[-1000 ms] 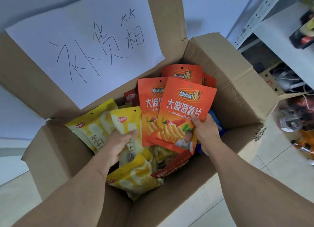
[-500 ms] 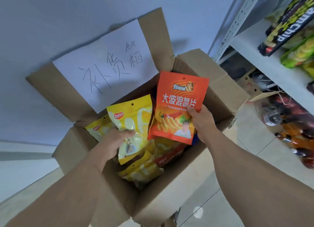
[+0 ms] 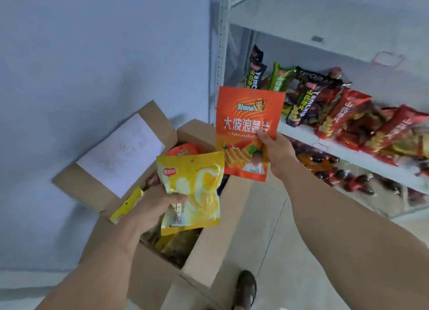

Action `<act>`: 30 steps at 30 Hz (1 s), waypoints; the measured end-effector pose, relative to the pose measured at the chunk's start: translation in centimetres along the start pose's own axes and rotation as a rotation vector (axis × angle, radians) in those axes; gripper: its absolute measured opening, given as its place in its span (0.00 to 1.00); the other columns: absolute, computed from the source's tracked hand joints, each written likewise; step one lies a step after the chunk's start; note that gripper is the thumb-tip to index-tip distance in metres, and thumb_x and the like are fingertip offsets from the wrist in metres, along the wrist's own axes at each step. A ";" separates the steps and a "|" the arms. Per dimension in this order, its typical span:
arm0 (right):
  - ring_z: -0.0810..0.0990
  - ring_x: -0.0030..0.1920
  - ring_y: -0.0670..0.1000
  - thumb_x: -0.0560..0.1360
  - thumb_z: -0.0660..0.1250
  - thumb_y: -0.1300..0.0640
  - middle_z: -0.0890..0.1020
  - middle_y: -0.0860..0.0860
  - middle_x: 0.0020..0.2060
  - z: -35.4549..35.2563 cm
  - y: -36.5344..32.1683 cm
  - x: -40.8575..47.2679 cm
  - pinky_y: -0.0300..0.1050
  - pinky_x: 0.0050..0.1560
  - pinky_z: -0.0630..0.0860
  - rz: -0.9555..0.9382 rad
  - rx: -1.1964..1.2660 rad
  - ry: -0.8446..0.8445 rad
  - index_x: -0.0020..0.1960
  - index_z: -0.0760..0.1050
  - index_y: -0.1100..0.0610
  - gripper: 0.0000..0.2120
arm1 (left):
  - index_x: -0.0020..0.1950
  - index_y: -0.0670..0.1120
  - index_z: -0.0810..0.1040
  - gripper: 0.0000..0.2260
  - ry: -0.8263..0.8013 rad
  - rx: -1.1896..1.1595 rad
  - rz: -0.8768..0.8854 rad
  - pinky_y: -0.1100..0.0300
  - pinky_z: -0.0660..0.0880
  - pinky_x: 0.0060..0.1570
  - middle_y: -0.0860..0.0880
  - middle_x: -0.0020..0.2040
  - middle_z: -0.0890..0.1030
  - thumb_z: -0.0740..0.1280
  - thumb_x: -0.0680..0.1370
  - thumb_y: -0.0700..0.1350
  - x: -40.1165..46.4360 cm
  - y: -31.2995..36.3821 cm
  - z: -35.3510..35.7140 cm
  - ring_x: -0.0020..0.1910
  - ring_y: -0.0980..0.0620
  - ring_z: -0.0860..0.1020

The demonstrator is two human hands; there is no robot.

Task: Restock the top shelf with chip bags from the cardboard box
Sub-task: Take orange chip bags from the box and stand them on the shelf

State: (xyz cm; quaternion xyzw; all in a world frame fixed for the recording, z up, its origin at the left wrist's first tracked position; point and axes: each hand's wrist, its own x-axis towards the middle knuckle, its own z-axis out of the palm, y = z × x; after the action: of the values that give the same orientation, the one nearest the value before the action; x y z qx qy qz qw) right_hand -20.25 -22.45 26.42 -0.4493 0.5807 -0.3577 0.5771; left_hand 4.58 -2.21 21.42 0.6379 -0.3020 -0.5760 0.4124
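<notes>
My right hand (image 3: 277, 156) grips an orange chip bag (image 3: 248, 126) by its right edge, held upright above the far corner of the cardboard box (image 3: 209, 244). My left hand (image 3: 153, 207) holds a yellow chip bag (image 3: 195, 189) by its lower left side, lifted over the open box. More yellow and orange bags lie inside the box. The white metal shelf (image 3: 348, 147) to the right carries black, green and red chip bags (image 3: 325, 105).
A box flap with a white paper sheet (image 3: 120, 156) leans against the blue-grey wall. A perforated shelf upright (image 3: 220, 54) stands just behind the orange bag. Dark bottles (image 3: 348, 177) fill the lower shelf. My shoe (image 3: 246, 289) stands on the tiled floor beside the box.
Both hands have risen out of the box with their bags. The view has swung up and right, bringing the stocked shelf into sight.
</notes>
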 end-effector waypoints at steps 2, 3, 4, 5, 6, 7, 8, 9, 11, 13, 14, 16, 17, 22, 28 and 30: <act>0.84 0.36 0.55 0.78 0.70 0.48 0.87 0.55 0.46 -4.0 -1.5 -2.0 0.54 0.41 0.82 -0.026 0.018 0.017 0.56 0.79 0.54 0.11 | 0.56 0.47 0.84 0.12 -0.069 0.034 0.009 0.53 0.79 0.57 0.48 0.54 0.87 0.74 0.74 0.36 -1.3 2.0 3.1 0.52 0.50 0.85; 0.82 0.33 0.57 0.78 0.70 0.48 0.86 0.58 0.46 -6.1 -2.2 -2.9 0.55 0.38 0.82 -0.037 0.027 0.027 0.57 0.78 0.55 0.13 | 0.56 0.46 0.84 0.11 -0.107 0.052 0.017 0.59 0.80 0.51 0.49 0.53 0.87 0.72 0.75 0.35 -2.0 3.2 4.9 0.50 0.51 0.86; 0.81 0.31 0.58 0.78 0.70 0.48 0.86 0.60 0.46 -8.2 -2.7 -3.8 0.55 0.37 0.81 -0.045 0.033 0.047 0.57 0.78 0.56 0.14 | 0.57 0.45 0.83 0.11 -0.150 0.072 0.024 0.61 0.80 0.48 0.49 0.53 0.87 0.72 0.76 0.36 -2.3 4.1 6.5 0.50 0.51 0.86; 0.81 0.32 0.59 0.78 0.70 0.48 0.86 0.61 0.47 -10.3 -3.1 -4.4 0.56 0.36 0.81 -0.057 0.043 0.068 0.57 0.77 0.57 0.14 | 0.58 0.44 0.83 0.12 -0.196 0.089 0.037 0.60 0.81 0.50 0.48 0.54 0.87 0.71 0.76 0.36 -2.4 5.1 8.2 0.51 0.50 0.86; 0.81 0.33 0.61 0.78 0.70 0.48 0.86 0.61 0.46 -12.3 -3.6 -5.2 0.58 0.37 0.81 -0.074 0.049 0.096 0.57 0.78 0.57 0.14 | 0.60 0.43 0.82 0.13 -0.236 0.108 0.054 0.55 0.80 0.54 0.47 0.55 0.86 0.72 0.76 0.36 -2.4 6.0 9.9 0.53 0.48 0.85; 0.82 0.35 0.63 0.78 0.70 0.49 0.86 0.61 0.46 -14.5 -4.0 -5.7 0.60 0.39 0.82 -0.097 0.053 0.117 0.56 0.78 0.57 0.13 | 0.61 0.42 0.82 0.14 -0.266 0.122 0.069 0.52 0.79 0.57 0.46 0.57 0.86 0.71 0.76 0.37 -2.2 6.8 11.7 0.55 0.46 0.85; 0.82 0.37 0.64 0.78 0.70 0.49 0.86 0.60 0.45 -16.6 -4.2 -6.1 0.63 0.42 0.82 -0.114 0.054 0.136 0.56 0.78 0.56 0.12 | 0.62 0.42 0.82 0.14 -0.291 0.132 0.085 0.50 0.78 0.58 0.45 0.57 0.86 0.71 0.76 0.37 -1.9 7.7 13.6 0.56 0.45 0.84; 0.82 0.38 0.64 0.78 0.70 0.49 0.86 0.60 0.46 -18.9 -4.4 -6.3 0.63 0.43 0.82 -0.131 0.058 0.159 0.56 0.78 0.57 0.12 | 0.61 0.41 0.82 0.13 -0.306 0.144 0.099 0.50 0.78 0.57 0.44 0.56 0.86 0.71 0.76 0.36 -1.6 8.5 15.7 0.56 0.44 0.84; 0.83 0.37 0.63 0.77 0.70 0.48 0.86 0.60 0.47 -23.7 -4.8 -6.3 0.61 0.41 0.83 -0.155 0.063 0.203 0.57 0.79 0.57 0.14 | 0.60 0.40 0.82 0.12 -0.338 0.151 0.120 0.51 0.80 0.56 0.43 0.56 0.86 0.71 0.76 0.36 -0.8 10.2 20.3 0.56 0.43 0.84; 0.84 0.37 0.61 0.77 0.71 0.46 0.86 0.59 0.48 -28.7 -5.2 -6.1 0.58 0.39 0.82 -0.183 0.071 0.245 0.57 0.79 0.56 0.15 | 0.60 0.40 0.82 0.12 -0.390 0.144 0.131 0.52 0.81 0.53 0.42 0.56 0.86 0.70 0.77 0.35 0.1 11.7 25.4 0.55 0.42 0.84; 0.85 0.38 0.60 0.77 0.71 0.46 0.86 0.58 0.47 -31.2 -5.4 -6.1 0.58 0.41 0.83 -0.189 0.073 0.274 0.56 0.79 0.55 0.14 | 0.61 0.40 0.81 0.12 -0.416 0.140 0.132 0.50 0.81 0.54 0.42 0.56 0.86 0.70 0.77 0.35 0.5 12.3 28.0 0.56 0.42 0.84; 0.85 0.38 0.60 0.77 0.70 0.46 0.87 0.57 0.46 -36.3 -5.6 -5.6 0.58 0.41 0.83 -0.189 0.078 0.299 0.56 0.79 0.55 0.13 | 0.59 0.40 0.82 0.11 -0.436 0.146 0.138 0.47 0.80 0.57 0.42 0.54 0.86 0.70 0.77 0.36 1.3 13.4 33.2 0.54 0.42 0.85; 0.84 0.36 0.59 0.78 0.70 0.47 0.86 0.58 0.47 -38.8 -5.7 -5.3 0.57 0.40 0.82 -0.193 0.077 0.297 0.56 0.79 0.55 0.14 | 0.57 0.40 0.83 0.09 -0.435 0.136 0.140 0.47 0.81 0.56 0.43 0.52 0.87 0.69 0.78 0.35 1.6 13.9 35.8 0.50 0.44 0.86; 0.81 0.32 0.58 0.79 0.68 0.49 0.86 0.58 0.45 -49.5 -7.1 -3.6 0.58 0.40 0.82 -0.206 0.089 0.332 0.57 0.78 0.56 0.12 | 0.54 0.40 0.82 0.08 -0.466 0.103 0.176 0.57 0.83 0.45 0.44 0.48 0.87 0.68 0.77 0.32 3.5 16.3 47.1 0.46 0.48 0.86; 0.83 0.37 0.60 0.79 0.68 0.46 0.87 0.57 0.45 -59.4 -9.1 1.2 0.60 0.42 0.83 -0.222 0.148 0.403 0.56 0.78 0.53 0.12 | 0.57 0.40 0.82 0.09 -0.536 0.085 0.171 0.53 0.83 0.51 0.43 0.54 0.86 0.69 0.77 0.33 7.9 19.9 57.8 0.53 0.44 0.85; 0.83 0.34 0.59 0.78 0.69 0.46 0.87 0.58 0.47 -62.4 -9.9 3.9 0.58 0.41 0.82 -0.230 0.158 0.409 0.57 0.78 0.53 0.14 | 0.59 0.40 0.82 0.11 -0.547 0.082 0.172 0.48 0.82 0.54 0.41 0.56 0.86 0.69 0.78 0.34 10.3 21.3 61.0 0.55 0.41 0.84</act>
State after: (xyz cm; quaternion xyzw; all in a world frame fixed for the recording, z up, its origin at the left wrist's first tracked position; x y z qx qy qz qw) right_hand -80.82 -35.92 39.16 -0.3841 0.6007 -0.5489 0.4363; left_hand -51.92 -32.11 35.29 0.4471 -0.4780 -0.6768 0.3369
